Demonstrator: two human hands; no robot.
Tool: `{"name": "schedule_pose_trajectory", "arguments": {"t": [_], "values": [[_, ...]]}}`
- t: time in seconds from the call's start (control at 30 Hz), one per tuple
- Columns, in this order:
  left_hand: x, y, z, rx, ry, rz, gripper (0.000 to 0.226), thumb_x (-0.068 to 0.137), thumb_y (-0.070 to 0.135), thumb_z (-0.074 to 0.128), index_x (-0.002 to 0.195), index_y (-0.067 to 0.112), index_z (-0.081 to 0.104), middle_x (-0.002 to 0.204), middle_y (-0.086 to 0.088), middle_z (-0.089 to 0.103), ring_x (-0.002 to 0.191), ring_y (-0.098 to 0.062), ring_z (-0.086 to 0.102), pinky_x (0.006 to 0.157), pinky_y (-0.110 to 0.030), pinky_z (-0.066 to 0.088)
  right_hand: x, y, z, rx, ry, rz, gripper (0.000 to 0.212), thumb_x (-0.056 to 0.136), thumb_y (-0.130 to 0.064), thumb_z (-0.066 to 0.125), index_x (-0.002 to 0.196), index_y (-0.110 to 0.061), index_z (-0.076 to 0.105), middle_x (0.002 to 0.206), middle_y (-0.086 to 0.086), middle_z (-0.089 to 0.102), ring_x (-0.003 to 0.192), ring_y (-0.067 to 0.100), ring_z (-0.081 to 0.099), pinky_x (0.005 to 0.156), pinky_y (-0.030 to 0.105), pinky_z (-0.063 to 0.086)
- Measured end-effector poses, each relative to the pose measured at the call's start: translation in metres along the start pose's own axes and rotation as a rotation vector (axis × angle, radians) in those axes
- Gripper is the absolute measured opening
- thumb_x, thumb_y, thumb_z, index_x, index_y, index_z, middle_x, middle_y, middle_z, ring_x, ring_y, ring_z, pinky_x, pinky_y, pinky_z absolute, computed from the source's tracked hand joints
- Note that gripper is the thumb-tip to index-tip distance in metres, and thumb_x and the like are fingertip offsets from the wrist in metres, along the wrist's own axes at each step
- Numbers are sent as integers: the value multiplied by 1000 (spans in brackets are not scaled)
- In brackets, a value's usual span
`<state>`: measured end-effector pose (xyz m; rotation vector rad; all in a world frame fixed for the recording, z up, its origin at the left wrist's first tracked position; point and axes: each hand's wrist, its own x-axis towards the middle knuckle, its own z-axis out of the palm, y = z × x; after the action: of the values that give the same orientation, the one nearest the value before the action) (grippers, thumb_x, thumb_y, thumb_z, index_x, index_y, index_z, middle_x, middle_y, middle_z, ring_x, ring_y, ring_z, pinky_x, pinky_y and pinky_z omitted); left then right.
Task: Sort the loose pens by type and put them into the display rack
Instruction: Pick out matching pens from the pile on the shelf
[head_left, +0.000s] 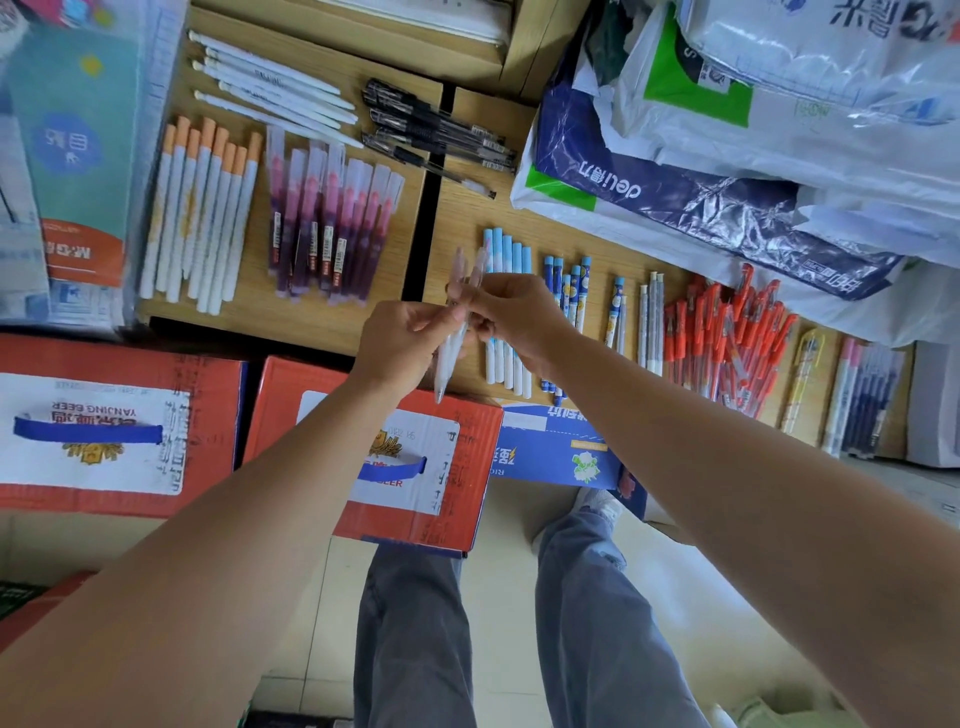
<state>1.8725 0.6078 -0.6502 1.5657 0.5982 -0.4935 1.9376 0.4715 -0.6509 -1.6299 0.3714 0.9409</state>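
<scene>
Both hands meet over the front edge of the wooden table (322, 325). My left hand (402, 340) and my right hand (511, 314) pinch a couple of pale translucent pens (451, 358), which stand nearly upright between them. Sorted groups lie on the table: orange-capped white pens (200, 218), purple-pink pens (332, 223), plain white pens (270, 88), black gel pens (441, 132), light-blue pens (511, 249), dark-blue patterned pens (569, 283), red pens (727, 343). No display rack is recognisable.
Plastic bags and packages (753, 130) are piled at the back right. Two red beer cartons (119, 431) (415, 452) and a blue box (550, 447) stand against the table's front. Stationery boxes (72, 156) lie at the left. My legs are below.
</scene>
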Motion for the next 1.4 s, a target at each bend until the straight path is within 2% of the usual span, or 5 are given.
{"name": "schedule_pose_trajectory", "arguments": {"t": [0.17, 0.53, 0.7, 0.9, 1.4], "values": [[-2, 2, -10, 293, -93, 100, 14, 91, 25, 64, 89, 16, 74, 72, 7, 71, 63, 2, 62, 71, -19, 49, 1, -9, -1, -33, 67, -4, 19, 86, -15, 70, 71, -5, 64, 57, 4, 55, 47, 6, 50, 51, 19, 44], [-1, -13, -16, 427, 66, 114, 24, 86, 23, 70, 106, 9, 68, 81, -1, 68, 72, -19, 63, 77, -46, 56, 10, -7, 9, -307, 138, 26, 35, 81, -23, 76, 62, -5, 53, 56, 5, 61, 51, 15, 56, 61, 35, 46], [11, -15, -15, 559, 122, 157, 20, 84, 20, 71, 102, 11, 68, 86, 1, 68, 82, -17, 64, 82, -35, 52, 22, 2, 25, -604, 259, -18, 39, 77, -23, 74, 55, -15, 42, 67, 13, 70, 69, 27, 70, 64, 37, 53], [24, -20, -6, 589, 186, 141, 18, 81, 15, 72, 97, 13, 66, 87, 2, 70, 78, -11, 64, 77, -24, 48, 23, 12, 28, -706, 349, -140, 40, 73, -18, 79, 101, -6, 53, 87, 10, 66, 81, 25, 62, 69, 40, 50], [28, -21, 1, 697, 223, 163, 32, 82, 23, 72, 109, 14, 57, 93, 1, 63, 78, -16, 60, 74, -31, 50, 15, 18, 1, -587, 164, -312, 12, 83, -6, 67, 83, -13, 58, 70, -2, 61, 63, 21, 64, 62, 28, 52]]}}
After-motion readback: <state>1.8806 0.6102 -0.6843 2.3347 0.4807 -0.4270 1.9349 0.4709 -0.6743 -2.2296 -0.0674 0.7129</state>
